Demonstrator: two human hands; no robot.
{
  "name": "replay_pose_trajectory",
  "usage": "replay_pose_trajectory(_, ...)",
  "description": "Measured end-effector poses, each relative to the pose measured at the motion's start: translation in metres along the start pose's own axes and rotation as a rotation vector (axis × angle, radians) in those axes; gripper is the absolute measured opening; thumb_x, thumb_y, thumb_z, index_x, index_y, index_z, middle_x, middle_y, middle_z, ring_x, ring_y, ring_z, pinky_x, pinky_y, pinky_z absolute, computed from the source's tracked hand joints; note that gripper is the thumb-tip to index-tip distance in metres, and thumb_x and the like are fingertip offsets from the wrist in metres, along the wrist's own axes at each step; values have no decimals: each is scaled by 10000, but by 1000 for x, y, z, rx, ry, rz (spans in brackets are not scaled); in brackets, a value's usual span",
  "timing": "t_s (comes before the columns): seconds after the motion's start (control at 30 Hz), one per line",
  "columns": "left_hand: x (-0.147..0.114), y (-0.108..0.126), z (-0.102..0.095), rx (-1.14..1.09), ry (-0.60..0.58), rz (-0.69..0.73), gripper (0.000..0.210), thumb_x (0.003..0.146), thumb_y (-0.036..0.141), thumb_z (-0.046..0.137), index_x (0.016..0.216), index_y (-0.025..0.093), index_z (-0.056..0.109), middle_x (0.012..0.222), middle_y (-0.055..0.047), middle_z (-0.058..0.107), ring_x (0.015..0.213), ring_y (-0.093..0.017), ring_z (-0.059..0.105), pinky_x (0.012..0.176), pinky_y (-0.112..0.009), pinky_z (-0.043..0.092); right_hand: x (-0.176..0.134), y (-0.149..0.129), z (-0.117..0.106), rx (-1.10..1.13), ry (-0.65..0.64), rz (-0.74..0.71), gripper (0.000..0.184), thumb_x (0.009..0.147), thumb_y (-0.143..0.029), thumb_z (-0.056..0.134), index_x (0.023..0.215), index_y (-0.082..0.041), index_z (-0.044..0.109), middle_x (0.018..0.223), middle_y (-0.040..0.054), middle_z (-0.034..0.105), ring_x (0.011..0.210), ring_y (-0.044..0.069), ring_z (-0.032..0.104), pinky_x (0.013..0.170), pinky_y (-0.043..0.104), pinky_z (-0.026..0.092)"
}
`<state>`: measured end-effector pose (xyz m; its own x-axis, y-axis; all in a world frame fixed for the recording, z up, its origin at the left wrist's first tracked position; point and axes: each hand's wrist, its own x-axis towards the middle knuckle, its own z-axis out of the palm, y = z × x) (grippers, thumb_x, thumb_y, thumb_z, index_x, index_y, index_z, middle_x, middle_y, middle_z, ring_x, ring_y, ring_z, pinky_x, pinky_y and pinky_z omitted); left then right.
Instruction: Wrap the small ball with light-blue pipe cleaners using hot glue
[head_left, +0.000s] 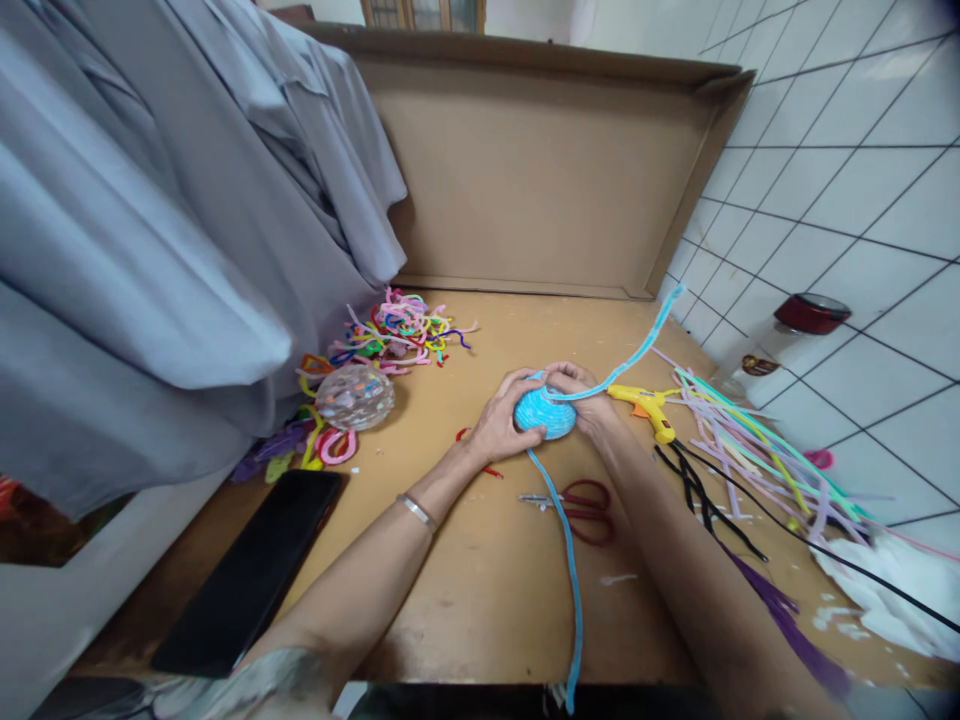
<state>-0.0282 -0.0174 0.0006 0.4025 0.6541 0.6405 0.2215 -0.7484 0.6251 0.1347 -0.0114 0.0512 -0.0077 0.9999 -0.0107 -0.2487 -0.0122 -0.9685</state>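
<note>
A round ball wrapped in light blue pipe cleaner is held just above the table, between my two hands. My left hand curls around its left side, thumb at the bottom and fingers at the top. My right hand closes on its upper right, with some fingers hidden behind the ball. One blue pipe cleaner end sticks out past my right hand to the upper right. Another blue strand hangs from the ball toward the table's front edge, crossing the red-handled scissors.
Right of my hands lie a yellow glue gun with a black cord and loose pipe cleaners. To the left are a clear ball, a pipe cleaner pile and a black phone. A cardboard panel stands behind.
</note>
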Motion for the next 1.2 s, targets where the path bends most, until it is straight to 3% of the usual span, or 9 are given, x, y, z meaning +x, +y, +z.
replay_pose_trajectory(0.37,4,8,1,-20,4,-56,908,603,438,791,1400,239,403,1321,-112,459,1247,-322,451,1094,-512,369,2,3,-8,27,-29,41,333,468,-286,847,717,-224,634,639,-39,615,623,130,547,619,283,416)
replay_pose_trajectory(0.6,4,3,1,9,-43,-77,918,603,488,821,1412,270,447,1234,-88,412,1236,-301,430,1114,-515,362,3,8,-5,81,-49,-17,388,535,-501,825,716,-229,616,697,3,663,795,204,631,693,319,474)
replay_pose_trajectory(0.73,4,0,0,33,-27,-85,869,589,489,847,1363,273,517,1174,-73,408,1206,-284,435,1100,-490,386,6,16,-5,88,-13,46,424,557,-565,797,738,-228,612,704,21,688,841,239,657,695,337,500)
replay_pose_trajectory(0.97,3,-5,3,-1,-4,-79,863,564,513,869,1312,253,528,1351,-115,362,1326,-322,398,1128,-482,373,7,27,-11,88,-15,58,352,545,-491,793,709,-236,613,702,25,712,832,243,668,701,340,519)
replay_pose_trajectory(1.1,3,-4,4,-28,-21,-49,854,573,456,875,1316,266,500,1320,-111,472,1289,-303,466,1097,-468,412,6,26,-8,79,-10,18,327,556,-470,761,739,-232,632,695,12,707,822,240,667,700,339,516)
replay_pose_trajectory(1.2,4,-3,5,-34,31,-19,765,594,390,863,1271,261,530,1259,-93,547,1224,-279,526,1061,-453,440,6,26,-5,51,-3,-24,310,557,-448,748,755,-230,648,698,13,701,816,233,660,704,334,508)
